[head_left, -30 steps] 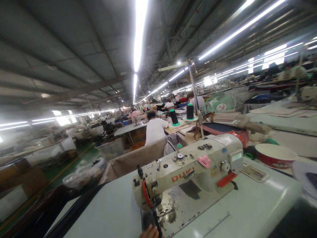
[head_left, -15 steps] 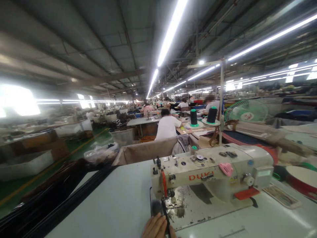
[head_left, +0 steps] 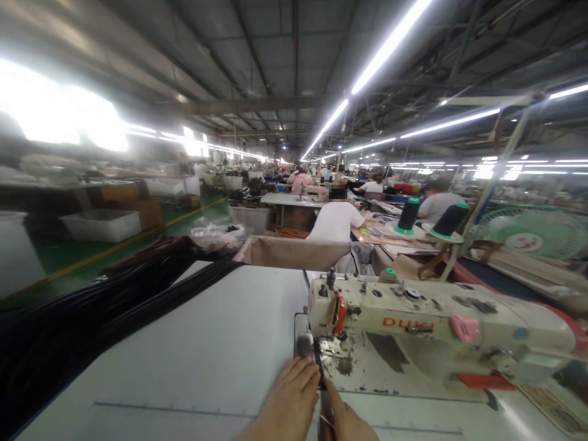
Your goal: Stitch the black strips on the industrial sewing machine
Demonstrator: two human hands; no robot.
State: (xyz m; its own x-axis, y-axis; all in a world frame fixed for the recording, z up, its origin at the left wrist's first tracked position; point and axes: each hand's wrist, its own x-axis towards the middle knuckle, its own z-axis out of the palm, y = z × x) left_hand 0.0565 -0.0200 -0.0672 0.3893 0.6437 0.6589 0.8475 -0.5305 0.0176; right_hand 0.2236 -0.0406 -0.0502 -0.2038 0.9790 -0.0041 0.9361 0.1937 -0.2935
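Observation:
A cream sewing machine (head_left: 441,306) with a pink piece on its arm stands at the right of a pale table (head_left: 206,349). Just in front of its needle area, a narrow dark strip (head_left: 321,367) runs toward me. My left hand (head_left: 294,392) lies flat along the strip's left side, fingers stretched and close beside the presser foot. On the strip's other side is my right hand (head_left: 344,416), its index finger extended along the edge; its other fingers are hidden beneath or out of frame.
Long black material (head_left: 128,312) drapes over the table's left side. Behind the table is a fabric-lined bin (head_left: 294,250). Farther back sits a person in white (head_left: 337,220). Thread cones (head_left: 407,215) and a green fan (head_left: 528,233) stand at the right.
The view has tilted and shifted, placing the machine lower and farther right. More of both hands now shows, still beside the strip at the needle area.

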